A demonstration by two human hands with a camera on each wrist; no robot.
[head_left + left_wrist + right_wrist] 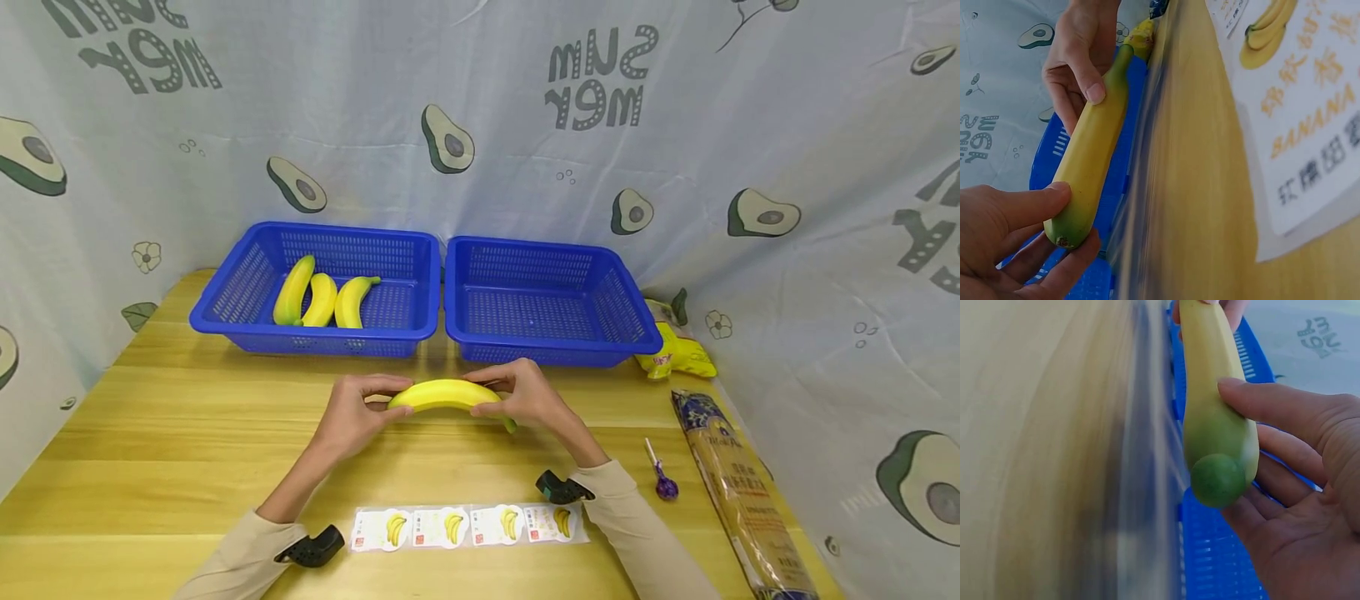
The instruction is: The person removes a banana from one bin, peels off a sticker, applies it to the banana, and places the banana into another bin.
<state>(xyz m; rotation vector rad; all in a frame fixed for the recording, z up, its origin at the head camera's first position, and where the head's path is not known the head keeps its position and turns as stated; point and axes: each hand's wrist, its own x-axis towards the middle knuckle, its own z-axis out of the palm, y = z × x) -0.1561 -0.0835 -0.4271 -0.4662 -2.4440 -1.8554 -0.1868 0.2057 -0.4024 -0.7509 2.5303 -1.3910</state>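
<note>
Only the left wrist view shows the blunt tip [1063,241] of the banana [442,393], green with a brown, rough scar, while the right wrist view gives the stem end face-on as a round, matt green knob [1217,480]; the head view has just a sliver of that green at the right hand [528,396]. Both hands are clamped on the banana, the left hand [352,410] pinching the blunt end and the right the stem end, thumbs on the near side, so it lies crosswise, arching away from the person. The left wrist view also makes out BANANA in orange print on the glossy stickers [486,527], a flat row at 6 o'clock from the banana. The skin looks smooth and softly ridged, bright yellow between its ends. At 10 o'clock, a blue mesh plastic left basket [330,342] holds three loose bananas [322,300]; its twin, the right basket [555,343], stands at 2 o'clock with its mesh floor showing. A narrow gap parts their rims, and a thin curtain [510,192] hangs behind. A narrow strip of wood-grain table [210,417] runs between banana and baskets, a wider one towards the stickers. Towards 4 o'clock lie a purple lollipop [666,487] and a crinkled long bag [738,492]; near 3, a yellow packet [686,357] sits beside the right basket.
</note>
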